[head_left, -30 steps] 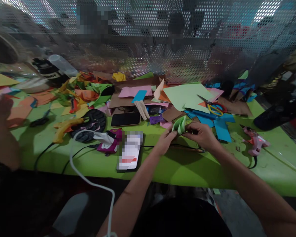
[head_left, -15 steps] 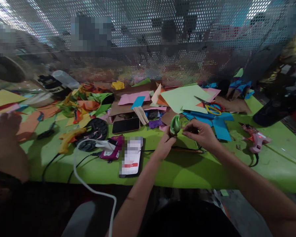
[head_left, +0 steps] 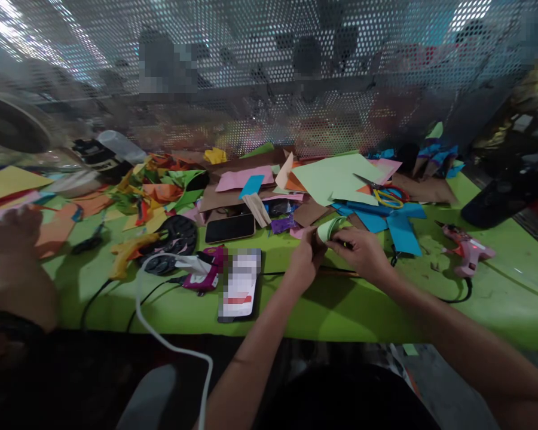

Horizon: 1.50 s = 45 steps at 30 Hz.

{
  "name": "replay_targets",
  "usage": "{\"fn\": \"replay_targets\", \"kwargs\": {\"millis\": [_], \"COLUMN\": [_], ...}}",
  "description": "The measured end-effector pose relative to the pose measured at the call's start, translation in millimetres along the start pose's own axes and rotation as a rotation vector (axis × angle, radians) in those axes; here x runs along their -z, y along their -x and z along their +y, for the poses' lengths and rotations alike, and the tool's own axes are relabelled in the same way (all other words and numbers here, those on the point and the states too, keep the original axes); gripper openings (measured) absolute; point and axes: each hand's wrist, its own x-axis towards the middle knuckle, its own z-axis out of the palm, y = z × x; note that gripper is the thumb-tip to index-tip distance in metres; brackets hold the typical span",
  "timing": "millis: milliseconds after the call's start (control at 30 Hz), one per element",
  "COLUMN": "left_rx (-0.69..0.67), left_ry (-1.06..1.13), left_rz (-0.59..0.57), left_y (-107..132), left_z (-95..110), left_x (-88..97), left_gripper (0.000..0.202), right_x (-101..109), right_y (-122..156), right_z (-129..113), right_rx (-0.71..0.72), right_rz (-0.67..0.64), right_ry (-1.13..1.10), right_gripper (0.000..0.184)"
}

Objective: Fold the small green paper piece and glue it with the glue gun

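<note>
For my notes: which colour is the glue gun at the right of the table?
Pink, seen in the head view: the glue gun.

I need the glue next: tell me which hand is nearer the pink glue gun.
Right. The right hand lies just left of the pink glue gun; the left hand is farther left, beyond it.

arms: bare, no sleeves | wrists: nothing worn | lap: dark clothing

Green paper [head_left: 330, 229] now rolled tighter, lower.
</note>
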Motion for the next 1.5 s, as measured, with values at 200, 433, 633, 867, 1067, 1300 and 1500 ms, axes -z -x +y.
{"fn": "replay_targets", "kwargs": {"millis": [200,433,633,867,1067,1300,1500], "left_rx": [-0.04,-0.031,-0.081,-0.108,-0.069,-0.105,-0.11], "left_ry": [-0.033,0.066,0.104,0.213,0.283,0.179,0.147], "left_rz": [0.044,0.034,0.039,0.043,-0.029,-0.061,-0.047], "left_y": [2.4,-1.9,-1.7,-0.2,2.2,2.9,1.7], "left_z": [0.9,2.8,3.8,0.1,1.2,7.9,6.7], "left_x": [-0.8,-3.0,-2.3,-3.1,-4.2,-0.1,-1.2], "left_gripper": [0.039,0.044,0.044,0.043,0.042,0.039,0.041], "right_x": [-2.6,-2.5,-1.3,2.6,13.7,15.4,14.0], "right_y": [1.6,2.0,2.5,7.0,3.9,-3.5,-3.1], "right_z": [0.3,1.8,0.8,-6.8,-7.5,-9.1,-10.1], "right_rx": [-0.042,-0.014,0.003,0.062,-0.11,-0.012,-0.013], "right_rz": [0.019,0.03,0.044,0.176,0.412,0.118,0.136], "right_ry": [-0.001,0.008,0.044,0.121,-0.108,-0.233,-0.209], "right_gripper": [0.022,0.029,0.027,0.015,0.05,0.012,0.006]}}
